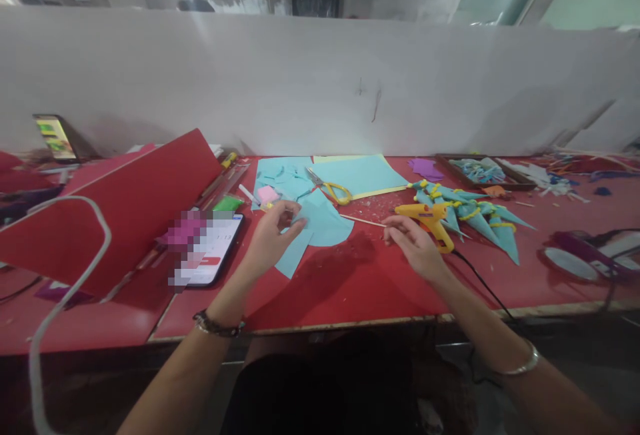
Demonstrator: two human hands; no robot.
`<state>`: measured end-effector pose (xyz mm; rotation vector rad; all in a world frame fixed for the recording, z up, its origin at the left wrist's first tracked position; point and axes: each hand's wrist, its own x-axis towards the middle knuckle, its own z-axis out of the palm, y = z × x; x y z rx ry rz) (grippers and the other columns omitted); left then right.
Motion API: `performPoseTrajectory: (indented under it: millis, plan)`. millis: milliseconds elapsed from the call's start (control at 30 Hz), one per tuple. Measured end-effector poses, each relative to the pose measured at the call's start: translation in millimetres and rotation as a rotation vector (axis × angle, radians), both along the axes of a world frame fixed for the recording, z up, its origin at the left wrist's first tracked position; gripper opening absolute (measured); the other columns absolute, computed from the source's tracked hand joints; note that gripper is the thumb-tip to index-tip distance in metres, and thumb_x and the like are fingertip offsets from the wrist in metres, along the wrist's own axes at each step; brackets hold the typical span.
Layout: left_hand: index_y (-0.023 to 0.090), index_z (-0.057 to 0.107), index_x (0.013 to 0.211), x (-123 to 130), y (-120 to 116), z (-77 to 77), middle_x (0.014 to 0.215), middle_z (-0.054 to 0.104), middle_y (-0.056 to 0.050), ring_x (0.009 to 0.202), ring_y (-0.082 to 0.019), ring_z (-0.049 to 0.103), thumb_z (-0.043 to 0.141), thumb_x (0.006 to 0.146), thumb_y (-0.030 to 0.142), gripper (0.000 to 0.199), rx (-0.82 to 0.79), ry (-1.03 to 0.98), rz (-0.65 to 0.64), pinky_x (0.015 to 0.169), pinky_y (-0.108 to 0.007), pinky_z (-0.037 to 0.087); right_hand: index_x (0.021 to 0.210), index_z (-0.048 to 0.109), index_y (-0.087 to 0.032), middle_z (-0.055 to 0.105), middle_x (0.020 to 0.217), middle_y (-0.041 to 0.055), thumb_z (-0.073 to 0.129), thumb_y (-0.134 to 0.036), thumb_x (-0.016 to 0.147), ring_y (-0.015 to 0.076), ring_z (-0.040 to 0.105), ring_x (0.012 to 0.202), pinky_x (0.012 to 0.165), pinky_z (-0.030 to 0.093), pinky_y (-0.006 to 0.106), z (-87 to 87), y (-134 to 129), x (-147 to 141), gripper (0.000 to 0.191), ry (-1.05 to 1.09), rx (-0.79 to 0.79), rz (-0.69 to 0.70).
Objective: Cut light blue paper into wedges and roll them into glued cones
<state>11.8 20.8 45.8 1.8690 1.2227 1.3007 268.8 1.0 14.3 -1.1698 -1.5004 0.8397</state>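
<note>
My right hand (413, 245) pinches the end of a thin pale stick (365, 221), which points left toward a cut piece of light blue paper (327, 221) with a rounded edge. Over the left side of that paper is my left hand (275, 231), its fingers curved and thumb apart, with nothing visible between them. A light blue paper strip (294, 255) lies below it. Yellow-handled scissors (337, 191) rest just behind the cut piece. Beside my right hand lies a yellow glue gun (430, 218) with a black cord.
Several blue paper cones with yellow trim (480, 218) lie at the right, before a dark tray (520, 181) of scraps. A phone (215, 251) and a leaning red board (115, 208) stand left. Blue sheets (357, 173) lie at the back, against a white partition (300, 81).
</note>
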Motion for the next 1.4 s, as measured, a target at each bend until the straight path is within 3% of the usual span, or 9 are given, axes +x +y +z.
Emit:
performPoseTrajectory:
  millis: [100, 233, 333, 433, 633, 833, 1000, 1167, 1400]
  plan:
    - [0.018, 0.046, 0.083, -3.1, 8.0, 5.2, 0.081, 0.051, 0.001, 0.072, -0.011, 0.051, 0.057, 0.071, 0.029, 0.02, -0.086, -0.166, -0.043, 0.064, -0.023, 0.043, 0.086, 0.052, -0.021, 0.053, 0.066, -0.0019, 0.051, -0.037, 0.075, 0.0127, 0.052, 0.063, 0.065, 0.045, 0.03, 6.5, 18.7, -13.6, 0.02, 0.124, -0.076, 0.111]
    - [0.018, 0.048, 0.099, -2.6, 23.3, 7.3, 0.092, 0.055, -0.002, 0.075, -0.012, 0.053, 0.06, 0.069, 0.029, 0.034, -0.127, -0.195, -0.02, 0.065, -0.024, 0.045, 0.089, 0.056, -0.02, 0.056, 0.07, -0.0017, 0.055, -0.035, 0.074, 0.012, 0.054, 0.067, 0.07, 0.045, 0.031, 15.2, 41.1, -26.0, 0.021, 0.245, -0.157, 0.204]
    - [0.023, 0.047, 0.108, 1.2, 32.7, 1.2, 0.107, 0.053, -0.003, 0.073, -0.01, 0.053, 0.061, 0.069, 0.027, 0.041, -0.163, -0.239, -0.065, 0.064, -0.023, 0.045, 0.088, 0.059, -0.019, 0.058, 0.071, -0.0009, 0.057, -0.031, 0.073, 0.0121, 0.054, 0.069, 0.073, 0.044, 0.032, 17.1, 54.7, -36.9, 0.019, 0.302, -0.249, 0.264]
    - [0.027, 0.046, 0.115, 7.2, 36.2, -8.8, 0.104, 0.055, -0.003, 0.067, -0.009, 0.053, 0.06, 0.07, 0.027, 0.047, -0.257, -0.313, -0.107, 0.061, -0.023, 0.045, 0.084, 0.06, -0.019, 0.059, 0.069, -0.0011, 0.062, -0.032, 0.071, 0.0115, 0.054, 0.065, 0.07, 0.044, 0.031, 10.9, 64.0, -48.9, 0.019, 0.37, -0.366, 0.334]
    - [0.017, 0.057, 0.088, 15.2, 34.3, -17.0, 0.084, 0.059, -0.001, 0.073, -0.013, 0.053, 0.055, 0.073, 0.032, 0.02, -0.271, -0.16, 0.034, 0.065, -0.024, 0.044, 0.081, 0.06, -0.018, 0.059, 0.068, 0.0001, 0.064, -0.041, 0.071, 0.0109, 0.054, 0.063, 0.062, 0.044, 0.027, -3.7, 66.7, -61.0, 0.025, 0.457, -0.447, 0.622]
    - [0.018, 0.053, 0.088, 16.1, 36.4, -21.1, 0.081, 0.054, 0.001, 0.074, -0.012, 0.049, 0.044, 0.079, 0.024, 0.014, -0.163, -0.08, 0.112, 0.066, -0.022, 0.04, 0.082, 0.059, -0.019, 0.057, 0.068, -0.0022, 0.07, -0.042, 0.064, 0.0111, 0.054, 0.062, 0.062, 0.046, 0.027, -7.3, 62.7, -69.4, 0.031, 0.474, -0.508, 0.657]
    - [0.019, 0.05, 0.099, 19.3, 35.3, -27.4, 0.064, 0.036, 0.004, 0.056, -0.01, 0.038, 0.034, 0.081, 0.019, 0.024, -0.22, -0.085, -0.013, 0.05, -0.02, 0.035, 0.085, 0.059, -0.019, 0.057, 0.075, -0.002, 0.068, -0.043, 0.066, 0.0106, 0.053, 0.067, 0.062, 0.043, 0.023, -14.3, 57.4, -74.4, 0.032, 0.39, -0.409, 0.623]
    - [0.022, 0.047, 0.111, 23.7, 26.6, -22.8, 0.072, 0.04, 0.003, 0.056, -0.009, 0.04, 0.036, 0.08, 0.023, 0.033, -0.385, -0.17, -0.13, 0.049, -0.019, 0.038, 0.083, 0.062, -0.019, 0.06, 0.076, -0.0016, 0.065, -0.043, 0.069, 0.0123, 0.055, 0.072, 0.07, 0.043, 0.025, -17.3, 53.9, -74.0, 0.028, 0.318, -0.363, 0.679]
    - [0.022, 0.049, 0.116, 21.1, 21.8, -23.4, 0.082, 0.051, -0.002, 0.069, -0.012, 0.051, 0.033, 0.085, 0.047, 0.043, -0.445, -0.288, -0.223, 0.061, -0.024, 0.044, 0.081, 0.063, -0.018, 0.059, 0.059, -0.0044, 0.064, -0.043, 0.069, 0.0054, 0.045, 0.041, 0.042, 0.035, 0.019, -17.4, 51.4, -72.3, 0.028, 0.22, -0.41, 0.633]
